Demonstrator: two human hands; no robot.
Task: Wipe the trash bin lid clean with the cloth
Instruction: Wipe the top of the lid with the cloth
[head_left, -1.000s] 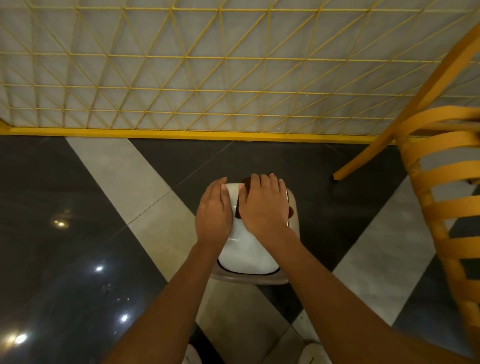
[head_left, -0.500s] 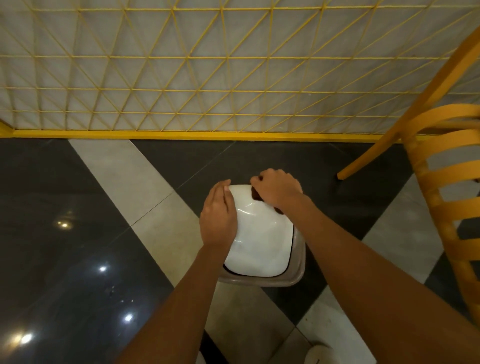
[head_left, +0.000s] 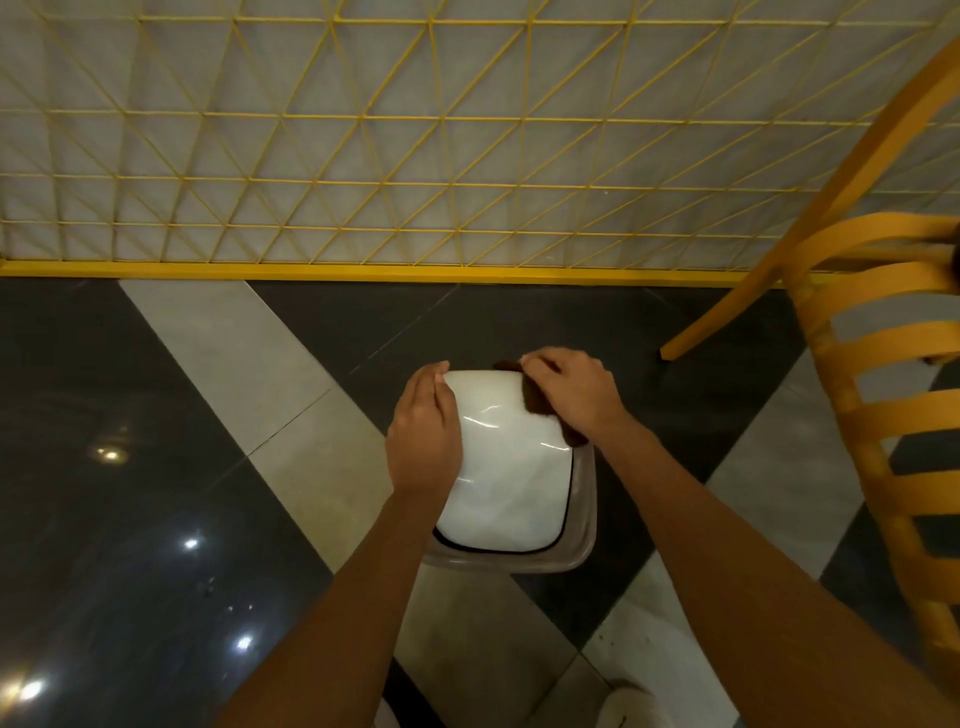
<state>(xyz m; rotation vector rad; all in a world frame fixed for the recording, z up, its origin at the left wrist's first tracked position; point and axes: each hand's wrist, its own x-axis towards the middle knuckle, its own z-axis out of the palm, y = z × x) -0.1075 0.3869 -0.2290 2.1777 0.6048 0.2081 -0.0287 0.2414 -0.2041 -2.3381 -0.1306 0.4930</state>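
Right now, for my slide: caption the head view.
Right hand grips dark cloth against white bin lid; left hand rests on its edge.

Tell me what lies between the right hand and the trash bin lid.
A dark brown cloth: the right hand grips it against the white lid at its far right corner, as the head view shows.
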